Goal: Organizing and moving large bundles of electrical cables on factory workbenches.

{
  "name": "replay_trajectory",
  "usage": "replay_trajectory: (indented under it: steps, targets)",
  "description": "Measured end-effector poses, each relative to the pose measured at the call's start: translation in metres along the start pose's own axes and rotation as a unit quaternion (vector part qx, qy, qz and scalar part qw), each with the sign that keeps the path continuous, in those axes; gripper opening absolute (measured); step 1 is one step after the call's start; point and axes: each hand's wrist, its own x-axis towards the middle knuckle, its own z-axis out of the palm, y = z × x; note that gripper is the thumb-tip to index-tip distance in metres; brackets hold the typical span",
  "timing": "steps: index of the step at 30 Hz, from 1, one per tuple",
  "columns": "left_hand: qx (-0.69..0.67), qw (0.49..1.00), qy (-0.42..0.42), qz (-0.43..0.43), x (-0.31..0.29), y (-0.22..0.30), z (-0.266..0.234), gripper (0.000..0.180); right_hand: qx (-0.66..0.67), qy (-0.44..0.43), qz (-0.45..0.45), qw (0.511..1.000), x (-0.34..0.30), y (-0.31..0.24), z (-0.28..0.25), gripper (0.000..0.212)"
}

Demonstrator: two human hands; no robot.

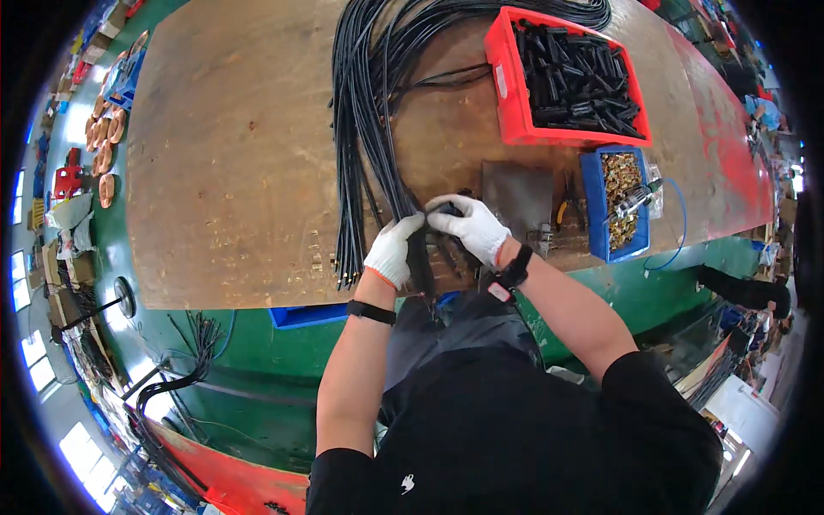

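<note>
i see left white-gloved hand [395, 249] pinching black cable end [420, 257], right white-gloved hand [470, 227] closed on black sleeve piece [446, 209]; long black cable bundle [365, 112] waits on brown wooden counter [232, 154], red plastic bin of black sleeves [515, 112] full: early, i judge.

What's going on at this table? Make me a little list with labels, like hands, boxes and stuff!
Left hand: in a white glove, gripping the black cables near their ends
Right hand: in a white glove, pinching a black piece onto a cable end
Cables: a long black bundle lying across the wooden table
Red bin: full of black tube-like parts
Blue bin: small brass-coloured parts, with a tool lying on top
Grey plate: flat, beside the blue bin
</note>
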Motion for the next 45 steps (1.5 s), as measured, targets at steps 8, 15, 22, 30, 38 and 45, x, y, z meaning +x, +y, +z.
replay_trajectory:
  steps: [8, 15, 22, 30, 38, 45]
  targets:
    - [0.058, 0.997, -0.038, 0.016, 0.011, 0.0, -0.035, 0.027, -0.152, -0.071, 0.069, 0.983, -0.023, -0.012, -0.041, 0.041]
    - [0.097, 0.995, -0.01, 0.014, -0.001, 0.004, 0.009, 0.024, -0.401, -0.197, 0.096, 0.89, -0.07, 0.006, -0.059, 0.075]
    - [0.047, 0.998, -0.01, 0.031, 0.014, -0.016, 0.016, 0.021, -0.457, -0.281, 0.128, 0.834, -0.094, -0.009, -0.052, 0.077]
    - [0.052, 0.998, -0.006, 0.039, 0.016, -0.019, 0.023, 0.019, -0.463, -0.308, 0.121, 0.822, -0.093, -0.01, -0.051, 0.076]
    - [0.058, 0.998, -0.009, 0.016, 0.017, -0.014, 0.027, 0.021, -0.406, -0.238, 0.153, 0.869, -0.066, -0.016, -0.053, 0.072]
    - [0.074, 0.995, 0.03, 0.061, 0.004, -0.009, 0.005, 0.027, -0.421, -0.165, 0.126, 0.883, 0.031, -0.039, -0.037, 0.07]
